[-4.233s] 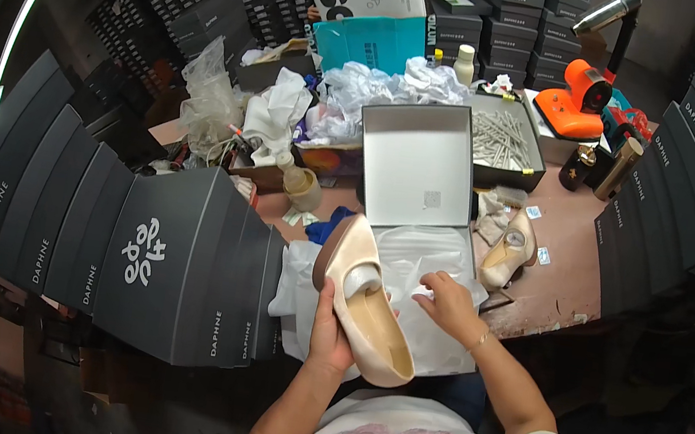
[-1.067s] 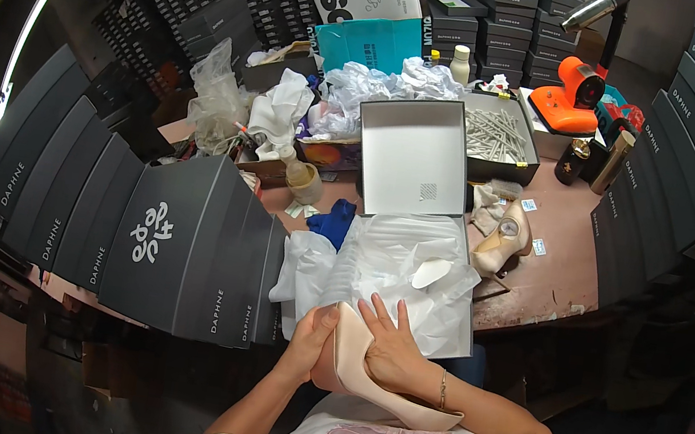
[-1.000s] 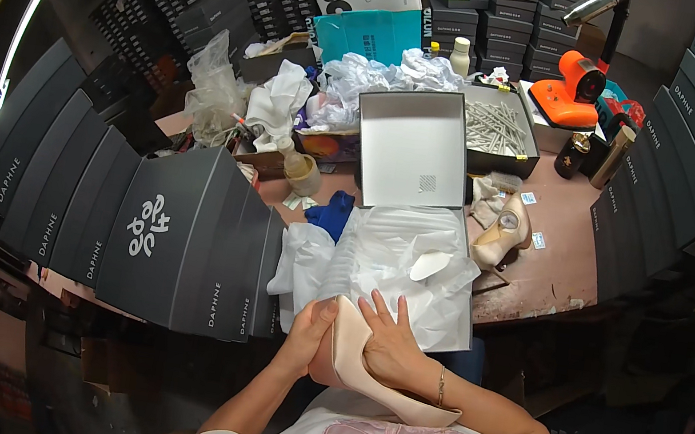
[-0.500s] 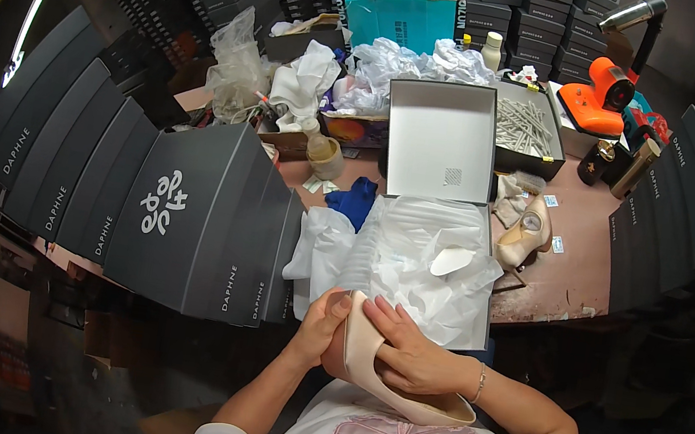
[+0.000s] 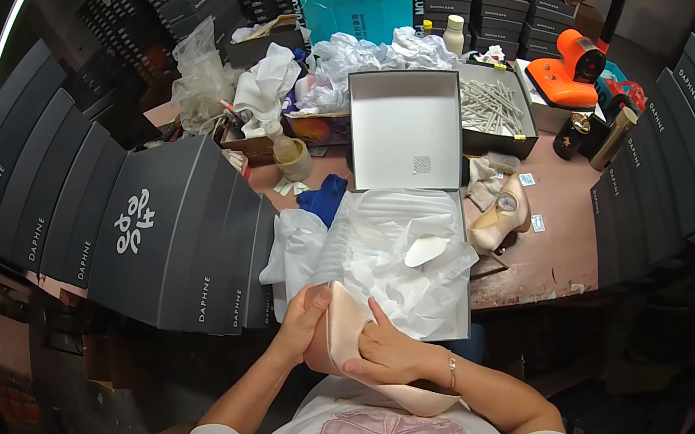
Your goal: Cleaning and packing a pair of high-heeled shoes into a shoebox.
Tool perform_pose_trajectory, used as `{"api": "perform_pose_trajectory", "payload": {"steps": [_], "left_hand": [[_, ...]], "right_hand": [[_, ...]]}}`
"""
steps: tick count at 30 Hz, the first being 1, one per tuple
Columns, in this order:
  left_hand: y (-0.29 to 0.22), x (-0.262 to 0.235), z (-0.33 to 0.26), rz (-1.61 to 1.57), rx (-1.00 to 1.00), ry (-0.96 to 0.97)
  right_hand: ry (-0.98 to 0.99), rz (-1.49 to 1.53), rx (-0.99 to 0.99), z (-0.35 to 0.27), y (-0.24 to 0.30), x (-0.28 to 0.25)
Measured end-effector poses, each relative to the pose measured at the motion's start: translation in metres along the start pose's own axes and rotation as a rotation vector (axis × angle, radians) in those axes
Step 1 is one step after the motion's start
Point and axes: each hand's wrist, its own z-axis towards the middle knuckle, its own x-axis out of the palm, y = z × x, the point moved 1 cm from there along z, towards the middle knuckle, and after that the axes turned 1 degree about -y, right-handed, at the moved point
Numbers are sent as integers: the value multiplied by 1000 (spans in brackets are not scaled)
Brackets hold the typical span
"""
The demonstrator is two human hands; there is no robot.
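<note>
A pale beige pump (image 5: 421,400) lies in front of my chest with its toe toward the left. Wrapped around the toe end from the left, my left hand (image 5: 302,323) has its thumb on the upper. My right hand (image 5: 392,350) reaches into the shoe's opening; some of its fingers are hidden inside. Just beyond is an open shoebox (image 5: 460,316), its lid (image 5: 401,126) raised. White tissue paper (image 5: 386,259) fills it. Another beige shoe (image 5: 503,213) rests on the table to the right of the box, with a small round object on it.
Dark shoeboxes stand at left (image 5: 152,233) and right (image 5: 649,181). Behind the open box sit a tray of thin white sticks (image 5: 494,106), an orange device (image 5: 567,70) and crumpled paper (image 5: 335,62). A blue cloth (image 5: 323,199) and a bottle in a cup (image 5: 289,154) are left of it.
The view has shifted, so the table things appear further left. My right hand's fingers have moved deeper into the shoe's opening, with the thumb now showing at its near edge.
</note>
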Motion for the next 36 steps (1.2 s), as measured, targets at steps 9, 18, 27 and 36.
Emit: {"api": "perform_pose_trajectory", "payload": {"steps": [9, 18, 27, 36], "left_hand": [[-34, 9, -24, -239, 278, -53], [-29, 3, -4, -595, 132, -207], [-2, 24, -5, -806, -124, -55], [3, 47, -3, -778, -158, -83]], "right_hand": [[-606, 115, -190, 16, 13, 3], [-434, 399, -69, -16, 21, -1], [-595, -864, 377, -42, -133, -52], [-365, -213, 237, -22, 26, -48]]}}
